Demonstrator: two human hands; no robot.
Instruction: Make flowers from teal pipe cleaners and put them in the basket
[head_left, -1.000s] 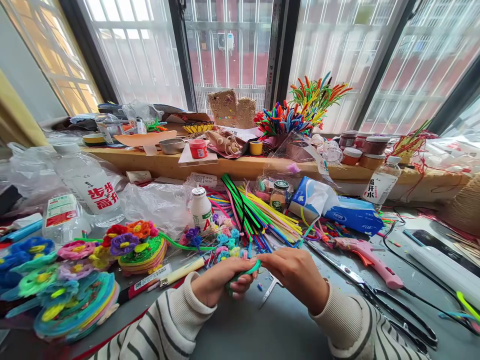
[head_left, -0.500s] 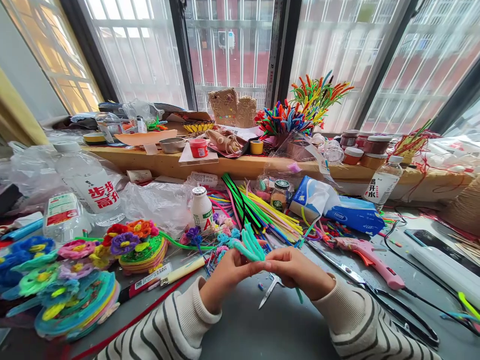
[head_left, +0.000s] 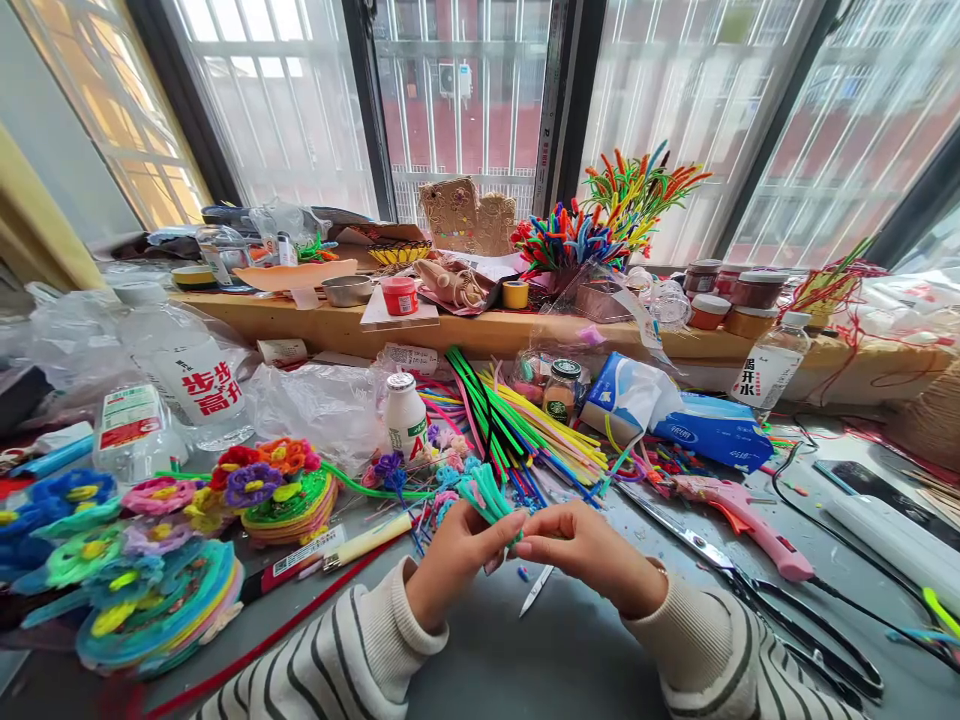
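Observation:
My left hand and my right hand meet at the fingertips over the grey table, both pinched on a folded bundle of teal pipe cleaner whose loops stick up and away from me. Small silver scissors lie on the table just under my right hand. Beyond the hands lies a spread of loose coloured pipe cleaners. Both forearms wear striped sleeves.
Finished pipe-cleaner flower discs pile up at the left. A small white bottle, a pink glue gun, large black scissors, a blue tissue pack and water bottles crowd the table. A wooden shelf runs along the window.
The teal pipe cleaner went from curled low in my left hand to a raised folded bundle. Both hands came closer together and now pinch it at its base.

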